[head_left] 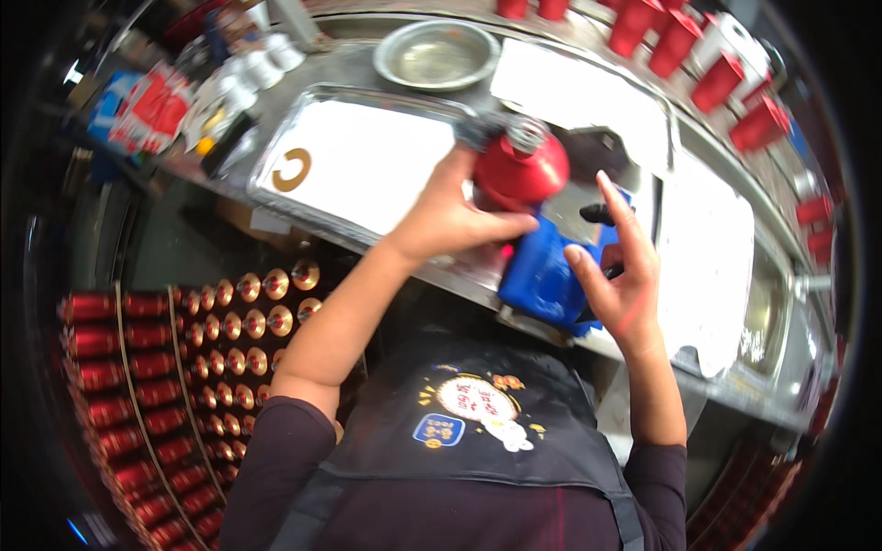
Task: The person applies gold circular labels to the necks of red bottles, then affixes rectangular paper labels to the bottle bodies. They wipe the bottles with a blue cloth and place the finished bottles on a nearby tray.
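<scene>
My left hand (pixel 446 207) is wrapped round the side of a red metal cylinder (pixel 524 170) with a rounded shoulder and a silvery neck. The cylinder stands near the left end of a blue block-shaped fixture (pixel 547 275) at the bench's front edge. Over the fixture's right side, my right hand (pixel 625 275) has its index finger stretched out and its thumb apart. Small black parts (pixel 597 214) show beside its fingers; I cannot make out what they are. A dark, blurred object (pixel 597 151) lies behind the cylinder.
A white-lined tray (pixel 367 161) holds a gold-coloured ring (pixel 292 171) at left. Behind it sits a round metal basin (pixel 436 55). Red cylinders (pixel 717 83) line the back right. Stacked red cylinders (pixel 147 367) with brass-coloured ends fill the lower left. White sheets (pixel 707 266) cover the right bench.
</scene>
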A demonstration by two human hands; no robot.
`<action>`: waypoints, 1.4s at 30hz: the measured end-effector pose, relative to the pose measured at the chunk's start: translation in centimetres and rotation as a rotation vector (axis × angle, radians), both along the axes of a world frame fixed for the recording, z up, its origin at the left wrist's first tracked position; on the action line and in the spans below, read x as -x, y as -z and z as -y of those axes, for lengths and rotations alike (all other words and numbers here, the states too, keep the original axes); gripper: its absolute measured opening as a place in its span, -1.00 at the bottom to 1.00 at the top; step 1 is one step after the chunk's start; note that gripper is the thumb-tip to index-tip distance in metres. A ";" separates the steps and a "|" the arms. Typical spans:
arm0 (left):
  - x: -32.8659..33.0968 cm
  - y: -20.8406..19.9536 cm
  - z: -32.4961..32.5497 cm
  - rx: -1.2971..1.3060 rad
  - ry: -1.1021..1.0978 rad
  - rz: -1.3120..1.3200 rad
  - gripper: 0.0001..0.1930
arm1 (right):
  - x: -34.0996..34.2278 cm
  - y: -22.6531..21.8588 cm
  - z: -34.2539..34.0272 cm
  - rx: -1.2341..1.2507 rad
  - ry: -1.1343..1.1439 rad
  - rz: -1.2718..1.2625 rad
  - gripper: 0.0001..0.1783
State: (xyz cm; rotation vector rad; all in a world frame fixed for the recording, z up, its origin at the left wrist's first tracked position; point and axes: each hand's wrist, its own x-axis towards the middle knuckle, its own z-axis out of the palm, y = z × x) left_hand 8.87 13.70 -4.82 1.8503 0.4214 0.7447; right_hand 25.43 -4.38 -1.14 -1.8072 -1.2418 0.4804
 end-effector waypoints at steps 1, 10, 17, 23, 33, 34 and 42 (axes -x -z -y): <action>0.0 0.0 0.0 -0.021 0.013 0.032 -0.02 | 0.7 0.4 -1.2 0.017 -0.051 0.011 -0.21; 13.2 -0.4 -6.6 0.035 -0.854 -0.475 -0.83 | 0.0 1.2 1.3 0.011 0.181 -0.147 -0.38; 13.2 3.5 -8.8 -0.312 -0.670 -1.108 -0.57 | -0.3 1.7 0.8 0.025 0.199 -0.202 -0.41; 13.2 3.9 -8.1 -0.200 -0.346 -0.635 -0.72 | -0.3 1.7 1.1 0.159 0.222 -0.214 -0.42; 15.8 5.9 -16.6 -0.461 -0.902 -1.104 -0.36 | -0.6 2.7 1.8 0.048 0.144 -0.166 -0.44; 15.8 6.1 -17.7 -0.468 -0.869 -1.083 -0.33 | -0.6 2.7 2.0 0.051 0.168 -0.184 -0.44; 15.4 6.6 -22.7 -0.269 -0.903 -1.081 -0.33 | -0.4 2.6 3.4 0.069 0.305 -0.211 -0.49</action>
